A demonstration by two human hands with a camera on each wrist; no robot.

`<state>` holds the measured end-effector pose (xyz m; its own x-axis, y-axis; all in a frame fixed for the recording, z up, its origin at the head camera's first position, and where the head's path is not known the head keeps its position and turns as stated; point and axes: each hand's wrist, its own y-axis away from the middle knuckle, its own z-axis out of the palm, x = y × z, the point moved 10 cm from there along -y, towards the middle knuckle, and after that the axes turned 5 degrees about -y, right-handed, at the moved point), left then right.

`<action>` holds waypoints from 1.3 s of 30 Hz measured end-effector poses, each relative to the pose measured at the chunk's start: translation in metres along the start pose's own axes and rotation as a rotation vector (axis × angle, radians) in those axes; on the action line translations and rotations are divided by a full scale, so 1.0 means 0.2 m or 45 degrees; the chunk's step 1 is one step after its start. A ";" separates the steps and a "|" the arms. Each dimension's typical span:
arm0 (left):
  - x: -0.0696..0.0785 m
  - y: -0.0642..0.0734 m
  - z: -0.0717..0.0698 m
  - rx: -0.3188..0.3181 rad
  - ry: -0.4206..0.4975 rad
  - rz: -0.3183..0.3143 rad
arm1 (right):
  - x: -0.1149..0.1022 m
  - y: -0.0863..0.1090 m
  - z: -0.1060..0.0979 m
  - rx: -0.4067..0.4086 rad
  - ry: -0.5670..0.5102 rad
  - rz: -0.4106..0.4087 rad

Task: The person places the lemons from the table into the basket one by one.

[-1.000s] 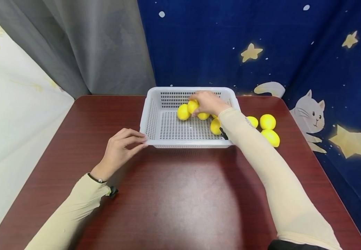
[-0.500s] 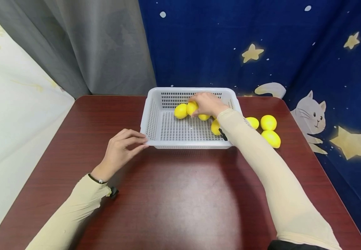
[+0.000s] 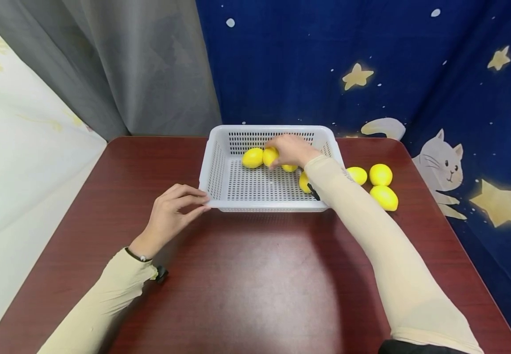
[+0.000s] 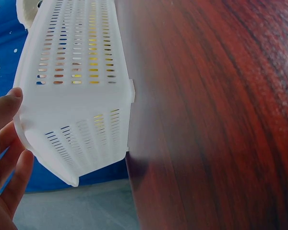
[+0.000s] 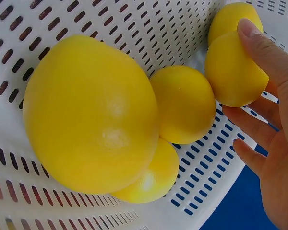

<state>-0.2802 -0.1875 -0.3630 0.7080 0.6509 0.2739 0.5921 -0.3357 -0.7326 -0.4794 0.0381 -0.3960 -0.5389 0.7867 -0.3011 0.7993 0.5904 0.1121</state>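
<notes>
A white perforated plastic basket stands near the far side of the table, with several lemons inside. My left hand pinches its near left corner between thumb and fingers; the left wrist view shows them at the rim. Reaching into the basket, my right hand holds a lemon between thumb and fingers. That lemon touches another lemon on its left. The right wrist view shows the held lemon close up, with a large-looking lemon nearest the camera. My right forearm partly hides the basket's right end.
Right of the basket, outside it, lie three lemons: one partly beside my sleeve, one farther back and one in front. A dark red wooden table bears everything. Grey and blue curtains hang behind its far edge.
My right hand has shifted slightly left and down with the held lemon. The lemon to its left has moved a little left along the basket. The left hand keeps its place on the corner.
</notes>
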 end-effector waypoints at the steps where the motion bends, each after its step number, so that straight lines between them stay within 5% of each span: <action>1: 0.00 0.00 0.00 0.000 0.001 0.000 | 0.00 0.00 0.00 -0.003 -0.006 0.002; 39: -0.01 0.00 0.00 0.021 0.019 0.004 | -0.02 -0.06 0.08 -0.017 0.101 -0.068</action>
<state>-0.2815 -0.1887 -0.3638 0.7156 0.6396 0.2806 0.5835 -0.3266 -0.7435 -0.4827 0.0254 -0.4111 -0.6005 0.7656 -0.2308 0.7656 0.6338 0.1105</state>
